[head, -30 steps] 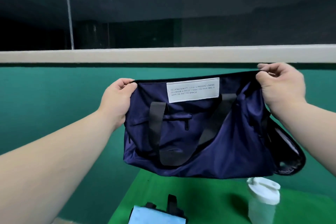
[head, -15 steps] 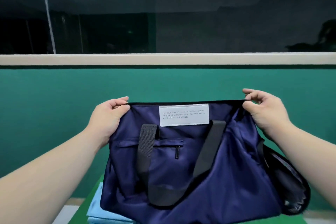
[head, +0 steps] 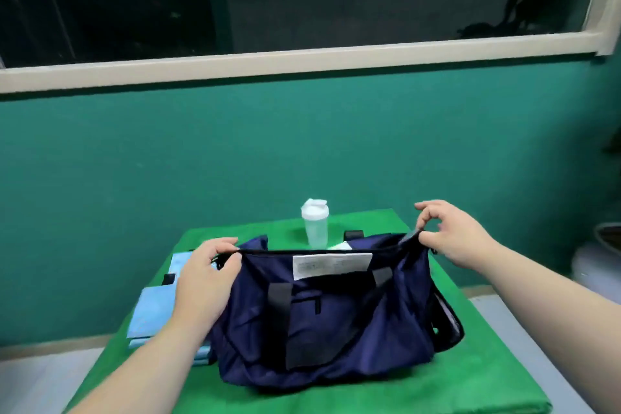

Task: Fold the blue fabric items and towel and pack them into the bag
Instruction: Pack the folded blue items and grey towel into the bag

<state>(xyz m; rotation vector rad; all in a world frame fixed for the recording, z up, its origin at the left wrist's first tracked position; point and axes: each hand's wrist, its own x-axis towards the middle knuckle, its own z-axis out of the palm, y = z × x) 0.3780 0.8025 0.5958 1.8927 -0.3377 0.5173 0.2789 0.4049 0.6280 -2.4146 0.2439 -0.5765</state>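
Got the navy duffel bag sat mid-bench, base down on the green cloth of the bench, white label facing this way. Gripping the top rim at both ends: left hand curled over the left end, right hand pinching the right end w/ thumb + forefinger, other fingers loose. Got the stack of folded light-blue fabric lying just beside the bag at the bench's left edge, so prob at the open-the-mouth step before packing.

Tips for doing it well imo:
- Pull the rim taut end to end, then spread the near and far lips apart for a wide mouth.
- Let the base settle flat first, else expect a slump.
- Flip the black carry strap outward to avoid snagging on the way in.
- Mind the white shaker bottle near the far edge, close behind the bag. Don't shove the bag back.

Can't tell tbh:
- Whether the zip is open or closed, w/ the rim seen edge-on. Nothing visible of the inside either.
- Which bit of the stack is the towel vs the other blue items, w/ the left forearm covering part of it.
- What the pale scrap behind the rim near the bottle is.
- What the label says, way too blurry.
- What's going on at the bag's dark right end, lost in folds.
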